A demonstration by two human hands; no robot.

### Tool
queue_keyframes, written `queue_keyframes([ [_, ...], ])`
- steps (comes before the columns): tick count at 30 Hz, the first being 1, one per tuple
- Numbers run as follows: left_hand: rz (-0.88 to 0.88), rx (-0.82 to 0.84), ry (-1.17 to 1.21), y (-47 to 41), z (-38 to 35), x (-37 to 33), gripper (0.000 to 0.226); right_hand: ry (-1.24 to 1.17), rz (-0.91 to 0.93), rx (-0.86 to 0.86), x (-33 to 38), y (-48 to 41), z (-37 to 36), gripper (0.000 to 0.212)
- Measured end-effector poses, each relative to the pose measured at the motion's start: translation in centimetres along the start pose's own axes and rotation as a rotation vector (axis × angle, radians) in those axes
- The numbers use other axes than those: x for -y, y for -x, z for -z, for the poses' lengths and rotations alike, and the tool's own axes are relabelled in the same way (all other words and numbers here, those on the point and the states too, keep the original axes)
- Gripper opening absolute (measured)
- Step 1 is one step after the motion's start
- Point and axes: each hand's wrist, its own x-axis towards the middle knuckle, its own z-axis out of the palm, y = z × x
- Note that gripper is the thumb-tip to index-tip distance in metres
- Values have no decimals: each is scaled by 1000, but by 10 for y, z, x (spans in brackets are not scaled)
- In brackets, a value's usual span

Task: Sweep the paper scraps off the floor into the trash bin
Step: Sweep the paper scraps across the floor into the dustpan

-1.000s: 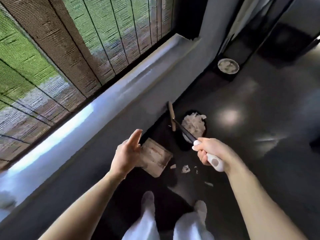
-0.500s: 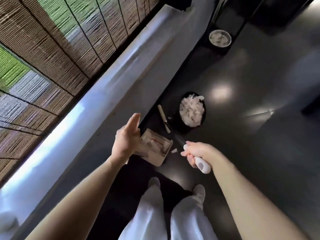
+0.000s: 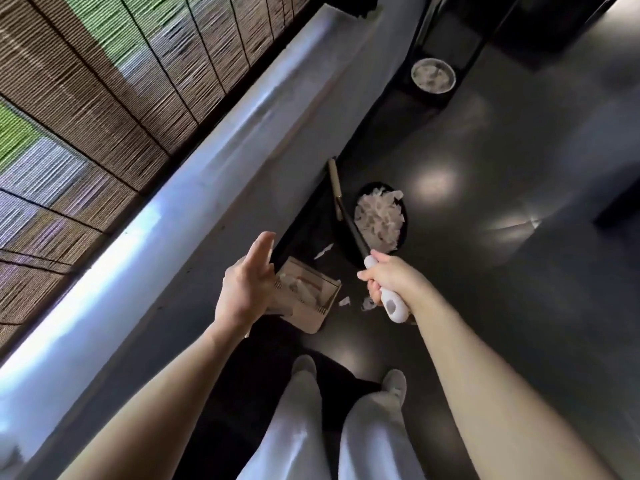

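Observation:
My right hand [image 3: 382, 280] grips the white handle of a broom [image 3: 353, 230]; its black shaft runs forward past the bin to a beige head by the wall. My left hand [image 3: 247, 282] holds the near edge of a beige dustpan [image 3: 311, 306] with paper pieces in it, one finger pointing up and the rest hidden. A black trash bin [image 3: 404, 223] full of white paper stands just beyond the right hand. Paper scraps [image 3: 323, 251] lie on the dark floor between dustpan and bin, with more paper scraps [image 3: 346, 301] under the right hand.
A grey wall ledge [image 3: 194, 188] under woven blinds runs along the left. A second round bin [image 3: 433, 75] with paper stands farther off by the wall. My feet [image 3: 394, 382] are on the glossy dark floor [image 3: 502, 306], which stretches open to the right.
The broom head has swung forward along the wall, away from the dustpan, and my right hand has risen a little. The left hand and dustpan stay put.

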Motion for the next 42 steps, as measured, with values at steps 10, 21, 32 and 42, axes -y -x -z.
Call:
queue_keyframes([
  [10, 70, -7, -9, -2, -7, -6, 58, 246, -171, 173, -59, 11, -13, 76],
  [21, 122, -90, -95, 85, -22, -42, 51, 80, -134, 192, -53, 88, 95, 65],
  [32, 251, -269, -57, 232, -66, -53, 58, 462, -150, 249, -142, 64, 111, 64],
  [42, 209, -328, 35, 347, -109, -47, 55, 513, -218, 199, -242, 133, 158, 36],
])
